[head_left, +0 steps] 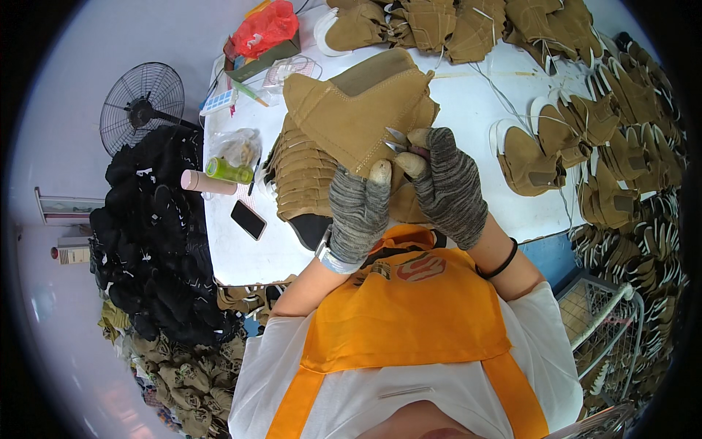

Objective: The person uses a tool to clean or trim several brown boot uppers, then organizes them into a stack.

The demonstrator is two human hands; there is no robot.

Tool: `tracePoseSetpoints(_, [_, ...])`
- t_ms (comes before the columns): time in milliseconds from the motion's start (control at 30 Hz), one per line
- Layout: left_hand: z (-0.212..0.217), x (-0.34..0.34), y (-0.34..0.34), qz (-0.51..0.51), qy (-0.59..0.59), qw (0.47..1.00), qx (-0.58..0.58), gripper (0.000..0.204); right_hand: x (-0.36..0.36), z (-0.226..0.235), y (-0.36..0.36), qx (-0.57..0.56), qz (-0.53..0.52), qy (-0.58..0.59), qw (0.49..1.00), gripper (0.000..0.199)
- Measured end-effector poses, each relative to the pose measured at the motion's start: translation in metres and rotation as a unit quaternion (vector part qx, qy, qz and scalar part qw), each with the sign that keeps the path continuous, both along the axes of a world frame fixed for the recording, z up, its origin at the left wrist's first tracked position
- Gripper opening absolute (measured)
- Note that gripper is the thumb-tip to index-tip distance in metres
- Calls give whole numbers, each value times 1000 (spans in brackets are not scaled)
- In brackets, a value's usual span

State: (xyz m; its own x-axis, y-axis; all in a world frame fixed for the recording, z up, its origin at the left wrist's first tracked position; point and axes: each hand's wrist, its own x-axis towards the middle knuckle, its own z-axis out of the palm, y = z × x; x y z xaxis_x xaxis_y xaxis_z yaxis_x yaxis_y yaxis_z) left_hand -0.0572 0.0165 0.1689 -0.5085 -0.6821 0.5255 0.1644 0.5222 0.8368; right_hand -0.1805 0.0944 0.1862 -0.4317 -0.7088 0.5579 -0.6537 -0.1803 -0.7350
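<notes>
Both my hands wear grey knit gloves with bare-looking pale fingertips. A tan suede shoe upper (358,110) with stitched seams is held up in front of me. My left hand (360,208) is closed on its lower edge, thumb on top. My right hand (447,183) grips a small pair of thread snips (395,139). Their two silver blades stand apart at the upper's stitched right edge; the rest is hidden in the glove. Beneath and left of the upper lies a stack of similar tan uppers (303,172) on the white table (468,139).
On the table's left are a phone (248,219), a pink bottle (208,182), a green-yellow roll (229,170) and a box with a red bag (265,33). More uppers (523,157) line the back and right. Beyond the left edge rise a black heap (157,241) and a fan (142,110).
</notes>
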Motion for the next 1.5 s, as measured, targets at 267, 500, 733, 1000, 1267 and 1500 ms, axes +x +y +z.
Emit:
tracePoseSetpoints(267, [3, 9, -8, 13, -42, 997, -59, 31, -3, -2, 0, 31, 19, 42, 998, 24])
tracePoseSetpoints(500, [4, 8, -2, 21, -12, 999, 26, 30, -2, -6, 2, 5, 30, -176, 984, 32])
tracePoseSetpoints(733, [8, 10, -12, -46, -108, 993, 20, 37, -6, 13, -6, 7, 91, -140, 986, 29])
tracePoseSetpoints(1000, [8, 13, -17, -56, -178, 982, -32, 44, -16, 10, -14, 75, 45, -26, 996, 25])
tracePoseSetpoints(1267, [8, 14, -19, -9, -121, 993, -1, 43, -46, 24, -5, -44, -54, -58, 996, 19])
tracePoseSetpoints(1500, [1, 8, -22, -34, -134, 988, -72, 45, -18, 5, -16, -20, 59, 97, 993, 21])
